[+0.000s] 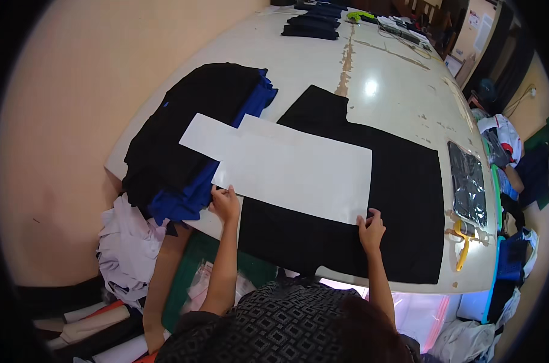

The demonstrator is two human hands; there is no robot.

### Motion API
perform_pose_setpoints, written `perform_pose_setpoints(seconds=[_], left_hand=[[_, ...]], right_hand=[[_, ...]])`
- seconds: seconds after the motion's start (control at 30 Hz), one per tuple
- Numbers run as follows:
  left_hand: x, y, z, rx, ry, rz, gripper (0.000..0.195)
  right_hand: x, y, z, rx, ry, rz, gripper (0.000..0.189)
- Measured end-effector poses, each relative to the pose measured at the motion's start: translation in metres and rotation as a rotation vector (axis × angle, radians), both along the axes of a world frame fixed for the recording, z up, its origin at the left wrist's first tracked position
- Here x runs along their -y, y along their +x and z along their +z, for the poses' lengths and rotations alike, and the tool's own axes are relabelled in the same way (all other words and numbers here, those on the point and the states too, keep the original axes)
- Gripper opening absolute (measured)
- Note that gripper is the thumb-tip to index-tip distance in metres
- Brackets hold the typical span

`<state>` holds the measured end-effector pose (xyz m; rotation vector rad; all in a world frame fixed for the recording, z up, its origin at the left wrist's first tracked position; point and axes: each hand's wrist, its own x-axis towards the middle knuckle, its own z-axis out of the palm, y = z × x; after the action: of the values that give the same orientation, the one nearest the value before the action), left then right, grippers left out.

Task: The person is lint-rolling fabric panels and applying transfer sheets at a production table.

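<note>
A stiff white sheet with a narrower tab at its left end lies over a black T-shirt spread on the white table. My left hand pinches the sheet's near left corner between thumb and fingers. At the near right corner, my right hand grips the same sheet. The tab overlaps a heap of black garments, whose right side shows blue cloth. One sleeve and the right part of the T-shirt stick out from under the sheet.
Right of the shirt lie a dark item in clear plastic and a yellow-handled roller. Folded dark garments are stacked at the table's far end. White cloth hangs at the left corner, beside the wall. Baskets stand along the right.
</note>
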<state>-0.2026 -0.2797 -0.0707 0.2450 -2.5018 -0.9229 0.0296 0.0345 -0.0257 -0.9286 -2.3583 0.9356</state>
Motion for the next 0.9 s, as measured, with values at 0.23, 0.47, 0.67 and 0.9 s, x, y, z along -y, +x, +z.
perform_pose_setpoints(seconds=[0.23, 0.47, 0.67, 0.9], left_hand=[[0.000, 0.000, 0.005, 0.055, -0.011, -0.010, 0.049], [0.000, 0.001, 0.005, 0.017, -0.038, -0.028, 0.048], [-0.001, 0.001, 0.007, 0.038, -0.067, -0.005, 0.048], [-0.001, 0.003, 0.011, 0.047, -0.066, -0.033, 0.048]], right_hand=[[0.009, 0.004, -0.010, -0.094, 0.235, -0.029, 0.026], [0.009, 0.002, -0.010, -0.042, 0.257, -0.056, 0.025], [0.010, 0.002, -0.010, -0.039, 0.231, -0.082, 0.027], [0.012, 0.004, -0.010, -0.039, 0.303, -0.118, 0.023]])
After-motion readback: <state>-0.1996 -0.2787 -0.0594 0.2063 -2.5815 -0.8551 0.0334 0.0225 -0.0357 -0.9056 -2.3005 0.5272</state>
